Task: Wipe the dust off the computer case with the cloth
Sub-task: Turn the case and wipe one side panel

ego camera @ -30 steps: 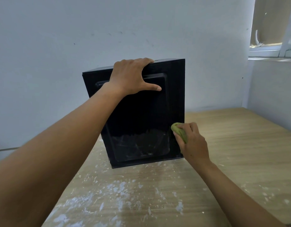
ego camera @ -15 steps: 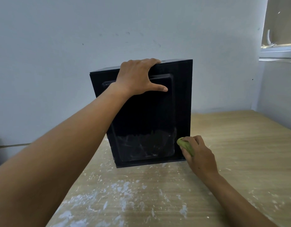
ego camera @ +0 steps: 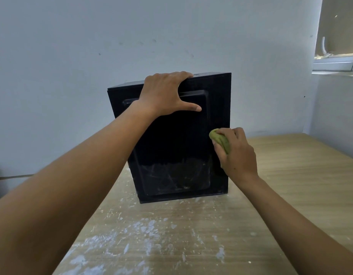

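Head view: black computer case (ego camera: 171, 145) upright on the far part of the desk (ego camera: 280, 185), close to the back wall (ego camera: 92, 56); gap behind not readable. Long axis vertical, broad side panel square to the camera, narrow top just visible. Raised inner panel on that face, with dusty smears (ego camera: 175, 175) across its lower third and plain dark above.

Left hand (ego camera: 165, 94) on the top edge: fingers (ego camera: 183, 75) curled over the top, thumb stretched flat across the panel, clamped on the case. Right hand (ego camera: 237, 151) at the case's right border strip, about mid-height: fingers bunched tight round a wadded green cloth (ego camera: 221, 140). Cloth pressed against the strip, just beside the raised panel's right edge.

Edges: case bottom flat on the desk. Lower left corner near the desk's left edge, little room on that side. Wide stretch of desk to the right of the case, running to the side wall (ego camera: 334, 106). Open desk in front, flecked with white specks (ego camera: 135, 235). Window frame (ego camera: 336, 62) top right, well apart from the case.
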